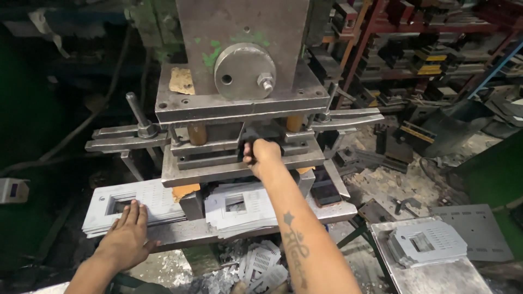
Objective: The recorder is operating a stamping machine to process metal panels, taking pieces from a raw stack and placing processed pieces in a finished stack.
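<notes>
A heavy grey press (pixel 239 81) with a stacked die set (pixel 218 158) stands in front of me. My right hand (pixel 261 155) reaches into the die opening, fingers closed on a dark metal piece there. My left hand (pixel 128 234) lies flat, fingers together, on the near end of a stack of perforated grey metal sheets (pixel 147 198) with a square cut-out, left of the die. A second pile of the same sheets (pixel 239 209) sits under my right forearm on the press bed.
Punched scrap and fallen sheets (pixel 256 267) litter the floor below. A small metal table (pixel 441 272) at the right carries another stack of sheets (pixel 427 245). Clamp bars (pixel 125 139) jut out left and right. Shelves of dies (pixel 425 49) fill the back right.
</notes>
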